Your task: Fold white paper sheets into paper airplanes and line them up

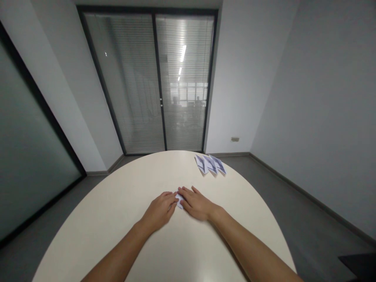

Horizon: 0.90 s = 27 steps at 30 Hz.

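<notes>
Both my hands rest on a round cream table (pixel 123 219), fingertips meeting at its middle. My left hand (pixel 161 209) lies flat with its fingers stretched out, touching a small white and blue folded paper (pixel 179 199). My right hand (pixel 196 203) also lies flat, fingers extended, pressing down on the same paper and covering most of it. Only a sliver of the paper shows between the two hands.
Three similar folded white and blue papers (pixel 210 164) lie side by side near the table's far right edge. Beyond the table stand glass sliding doors with blinds (pixel 158 82), grey walls and a grey floor.
</notes>
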{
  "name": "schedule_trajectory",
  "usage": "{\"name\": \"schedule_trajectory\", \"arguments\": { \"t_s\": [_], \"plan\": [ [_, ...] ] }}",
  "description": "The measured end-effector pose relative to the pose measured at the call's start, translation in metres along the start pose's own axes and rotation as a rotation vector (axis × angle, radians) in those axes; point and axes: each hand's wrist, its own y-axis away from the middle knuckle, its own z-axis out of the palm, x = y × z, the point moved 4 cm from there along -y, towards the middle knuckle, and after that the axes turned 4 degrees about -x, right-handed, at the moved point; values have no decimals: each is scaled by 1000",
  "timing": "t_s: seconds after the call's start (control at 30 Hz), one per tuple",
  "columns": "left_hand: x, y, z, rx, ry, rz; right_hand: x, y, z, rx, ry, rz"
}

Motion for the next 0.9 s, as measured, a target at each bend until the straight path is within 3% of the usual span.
{"name": "schedule_trajectory", "arguments": {
  "t_s": [0.57,0.9],
  "plan": [
    [-5,4,1,-43,-82,-6,5,1,3,-40,125,152],
    [-13,4,10,122,15,-147,13,-2,2,132,-2,151]
  ]
}}
